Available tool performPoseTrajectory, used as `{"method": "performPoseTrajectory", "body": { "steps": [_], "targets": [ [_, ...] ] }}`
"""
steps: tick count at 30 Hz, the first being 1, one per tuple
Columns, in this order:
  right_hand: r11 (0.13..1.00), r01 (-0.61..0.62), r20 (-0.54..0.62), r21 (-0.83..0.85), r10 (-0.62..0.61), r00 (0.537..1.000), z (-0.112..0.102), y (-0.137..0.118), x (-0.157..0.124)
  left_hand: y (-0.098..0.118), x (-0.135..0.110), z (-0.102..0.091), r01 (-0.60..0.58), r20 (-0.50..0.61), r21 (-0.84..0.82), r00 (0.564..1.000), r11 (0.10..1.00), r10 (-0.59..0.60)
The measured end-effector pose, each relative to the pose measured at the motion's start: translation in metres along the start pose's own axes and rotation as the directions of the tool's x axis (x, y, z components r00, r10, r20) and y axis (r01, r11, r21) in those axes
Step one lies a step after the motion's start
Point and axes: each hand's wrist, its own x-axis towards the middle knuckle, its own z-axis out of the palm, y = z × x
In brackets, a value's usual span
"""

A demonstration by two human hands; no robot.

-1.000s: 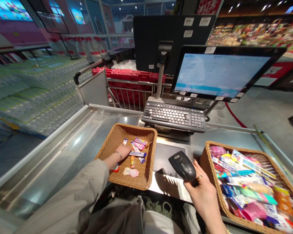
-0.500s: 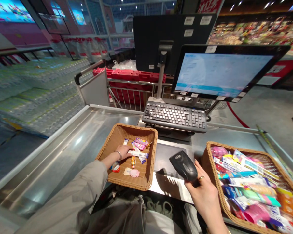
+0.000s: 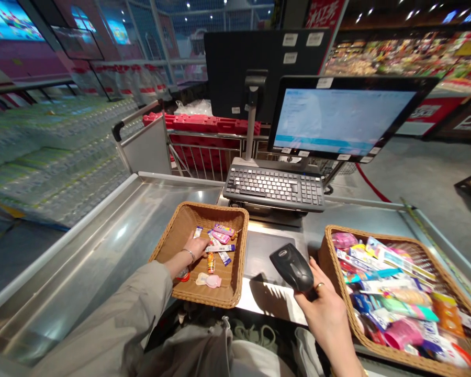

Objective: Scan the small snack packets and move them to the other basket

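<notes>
My left hand (image 3: pixel 196 248) reaches into the left wicker basket (image 3: pixel 240 277), its fingers closed on the end of a slim white-and-blue stick packet (image 3: pixel 222 248). Around it in this basket lie pink and purple packaged sweets (image 3: pixel 221 234), an orange tube-like item (image 3: pixel 211 263) and a pale yellow and pink flat piece (image 3: pixel 209 281). A red-and-clear item (image 3: pixel 183 276) is partly hidden behind my left wrist. My right hand (image 3: pixel 324 298) grips a black handheld barcode scanner (image 3: pixel 292 266) above the counter, between the two baskets.
On the right stands a second wicker basket (image 3: pixel 331 250), full of colourful packaged goods. A keyboard (image 3: pixel 273 184) and a lit screen (image 3: pixel 343 121) are behind the metal counter (image 3: pixel 113 246). Shopping carts (image 3: pixel 200 152) and stacked bottles (image 3: pixel 55 157) stand beyond.
The white-and-blue stick packet has tipped from sloping slightly down to the right to nearly level. The whole view has shifted a little; both hands stay about where they were.
</notes>
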Motion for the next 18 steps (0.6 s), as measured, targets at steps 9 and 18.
{"method": "performPoseTrajectory", "body": {
  "steps": [9,18],
  "targets": [
    [1.000,0.022,-0.029,-0.012,-0.022,0.999,0.001,0.000,0.003,0.002,-0.017,-0.054,0.059,-0.229,0.002,0.972,0.998,-0.057],
    [0.998,0.064,-0.027,0.002,-0.064,0.998,-0.002,-0.015,0.012,0.067,-0.040,-0.125,-0.007,-0.617,0.014,0.787,1.000,0.014]
  ]
}}
